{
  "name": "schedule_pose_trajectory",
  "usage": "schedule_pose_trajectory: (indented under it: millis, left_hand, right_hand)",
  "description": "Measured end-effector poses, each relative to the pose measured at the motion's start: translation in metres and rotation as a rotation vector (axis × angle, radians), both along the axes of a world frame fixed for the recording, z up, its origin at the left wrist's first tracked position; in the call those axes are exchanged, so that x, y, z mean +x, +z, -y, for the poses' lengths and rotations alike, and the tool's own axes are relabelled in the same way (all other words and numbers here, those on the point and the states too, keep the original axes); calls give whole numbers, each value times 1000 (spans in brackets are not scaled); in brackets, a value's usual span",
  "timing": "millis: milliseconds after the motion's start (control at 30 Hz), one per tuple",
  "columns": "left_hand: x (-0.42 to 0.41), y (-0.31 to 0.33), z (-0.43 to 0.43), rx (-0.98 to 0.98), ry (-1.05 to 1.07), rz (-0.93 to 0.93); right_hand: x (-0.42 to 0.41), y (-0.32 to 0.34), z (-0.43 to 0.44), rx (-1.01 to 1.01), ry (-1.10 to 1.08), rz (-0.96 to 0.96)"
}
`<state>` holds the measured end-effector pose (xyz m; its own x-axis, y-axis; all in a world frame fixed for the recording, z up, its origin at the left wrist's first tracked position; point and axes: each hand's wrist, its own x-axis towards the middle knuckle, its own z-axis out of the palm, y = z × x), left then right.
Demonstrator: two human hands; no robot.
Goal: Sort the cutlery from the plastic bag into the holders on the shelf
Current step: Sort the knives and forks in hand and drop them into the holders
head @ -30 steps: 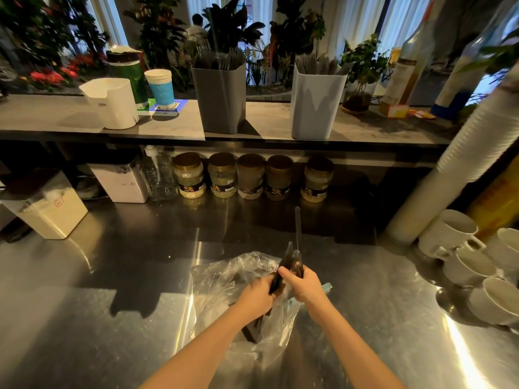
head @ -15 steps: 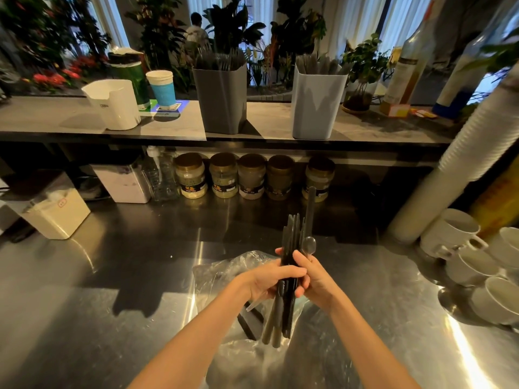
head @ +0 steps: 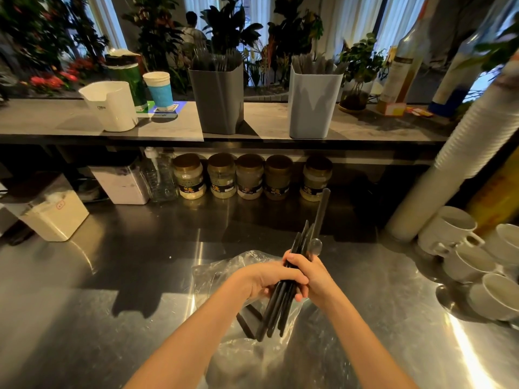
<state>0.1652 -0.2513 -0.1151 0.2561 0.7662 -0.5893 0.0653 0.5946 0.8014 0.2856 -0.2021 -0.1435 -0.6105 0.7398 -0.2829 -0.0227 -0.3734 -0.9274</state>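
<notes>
A brushed steel counter (head: 112, 318) is spread beneath and around the hands, and a long grey shelf (head: 56, 122) runs well beyond them. On that shelf a dark grey square plastic holder (head: 217, 105) is set ahead and slightly left of the hands, and a pale grey square plastic holder (head: 311, 108) ahead and slightly right; both are already stocked. A crumpled clear plastic bag (head: 213, 273) lies on the counter directly below the hands.

Within the last second a bundle of slim black plastic cutlery (head: 276, 313) has been drawn out of the bag and raised clear of its mouth. It is now clasped by the left hand (head: 269, 279), fingers curled over it, and gripped from the other side by the right hand (head: 311, 276). One longer handle stands above the rest. Extraction of this batch appears done; sorting by type and carrying to the holders is judged to remain. A few dark pieces seem to be left in the bag.
</notes>
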Motion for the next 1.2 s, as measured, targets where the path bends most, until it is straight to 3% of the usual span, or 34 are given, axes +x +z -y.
schedule_pose_trajectory:
  millis: [200, 300, 400, 533, 700, 933, 1200]
  left_hand:
    - [-9, -7, 4, -31, 65, -94]
    - [-4, -18, 4, -7, 346, -107]
    - [5, -30, 3, 31, 716, 18]
    - [21, -27, 1, 101, 859, 161]
    - [31, -21, -3, 173, 994, 182]
    - [43, -27, -3, 243, 882, -63]
    - [45, -30, 9, 292, 443, -183]
  right_hand:
    - [8, 11, -10, -53, -369, -66]
    - [16, 15, -19, -75, -534, -89]
    - [17, 16, -23, -117, -677, -122]
    - [12, 17, -17, -110, -718, -147]
    - [5, 15, -10, -118, -724, -194]
    - [-9, 5, 2, -198, -717, -125]
    - [-11, 14, -2, -88, -681, -67]
